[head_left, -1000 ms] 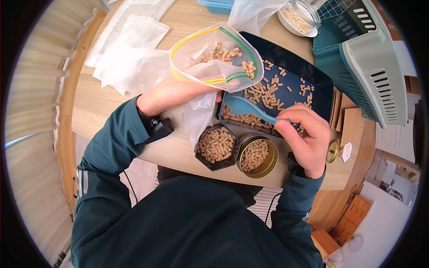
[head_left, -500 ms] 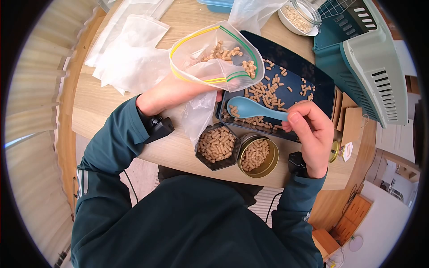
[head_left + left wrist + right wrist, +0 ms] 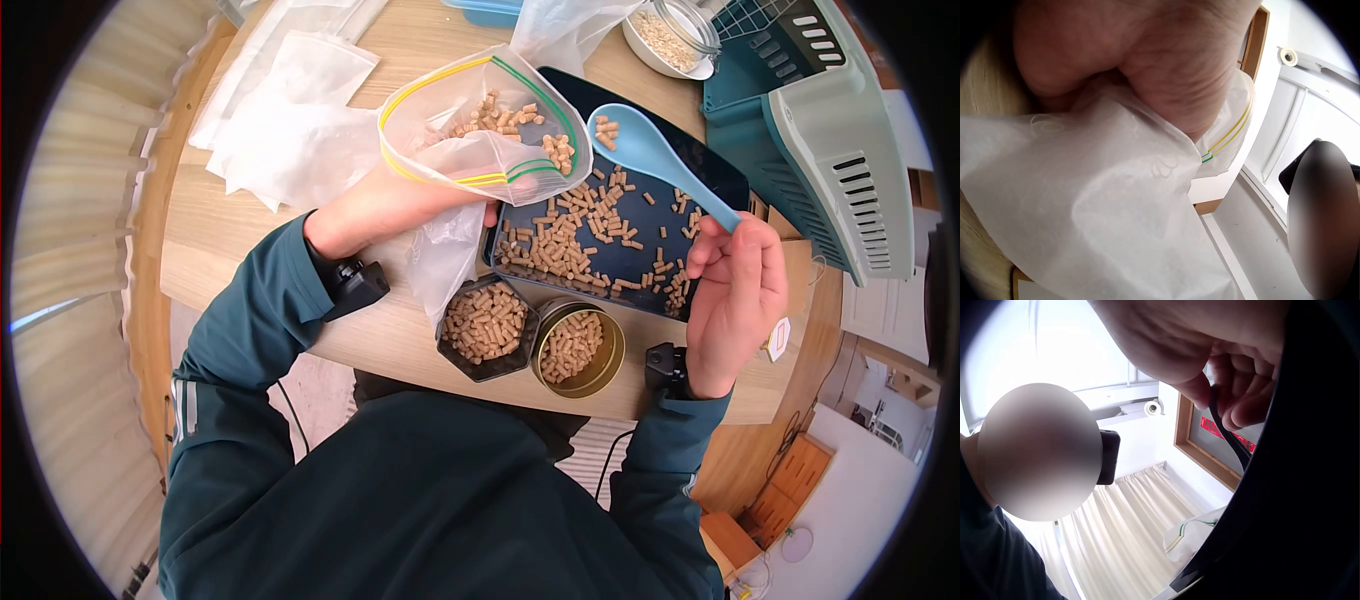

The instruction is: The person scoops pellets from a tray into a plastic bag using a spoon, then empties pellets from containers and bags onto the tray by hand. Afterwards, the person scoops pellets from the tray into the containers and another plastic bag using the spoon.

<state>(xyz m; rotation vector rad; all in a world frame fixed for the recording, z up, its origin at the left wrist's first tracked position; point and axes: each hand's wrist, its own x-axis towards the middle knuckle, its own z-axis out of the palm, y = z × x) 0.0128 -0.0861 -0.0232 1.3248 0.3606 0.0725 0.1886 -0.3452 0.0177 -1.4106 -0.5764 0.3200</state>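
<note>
My left hand (image 3: 395, 198) grips a clear zip bag (image 3: 440, 100) whose mouth, edged in yellow and green, stands wide; wood pellets lie inside. The bag hides most of those fingers in the head view; in the left wrist view the hand (image 3: 1147, 50) curls round the plastic. My right hand (image 3: 738, 290) pinches the handle end of a light blue spoon (image 3: 665, 160). Several pellets sit in the spoon's bowl, held over the dark blue tray (image 3: 700, 160) close to the bag's right edge. More pellets (image 3: 560, 240) are scattered across the tray.
Before the tray stand a black hexagonal container (image 3: 482, 374) and a gold tin (image 3: 605, 372), both with pellets. A teal and grey pet carrier (image 3: 840, 170) is at the right, with a white bowl (image 3: 640, 58) nearby. White plastic bags (image 3: 300, 130) lie at the left.
My right hand has lifted the spoon out of the pellets, with some in its bowl, and carried it up and right to beside the bag's mouth. The left hand and bag have barely moved.
</note>
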